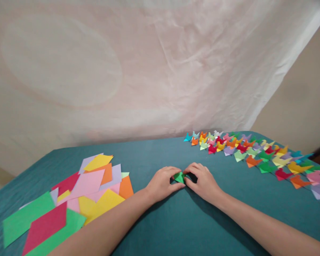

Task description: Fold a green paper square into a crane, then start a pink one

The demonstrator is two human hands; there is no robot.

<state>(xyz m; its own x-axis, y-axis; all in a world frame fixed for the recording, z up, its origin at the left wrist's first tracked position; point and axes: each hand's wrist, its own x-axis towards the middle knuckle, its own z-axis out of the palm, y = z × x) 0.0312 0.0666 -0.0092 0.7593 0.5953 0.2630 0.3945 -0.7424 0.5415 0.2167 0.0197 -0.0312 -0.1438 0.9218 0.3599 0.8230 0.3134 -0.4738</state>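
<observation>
Mid-fold, I'd judge | left hand (162, 182) half-curled, pinching green folded paper (179, 177) | right hand (204, 183) half-curled, pinching its other end | next crease wants steady fingertips

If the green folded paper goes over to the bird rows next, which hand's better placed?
Right, I'd say. The right hand already has its fingertips on the green folded paper, on the side nearer the origami birds. The left hand is on the paper-sheet side.
</observation>
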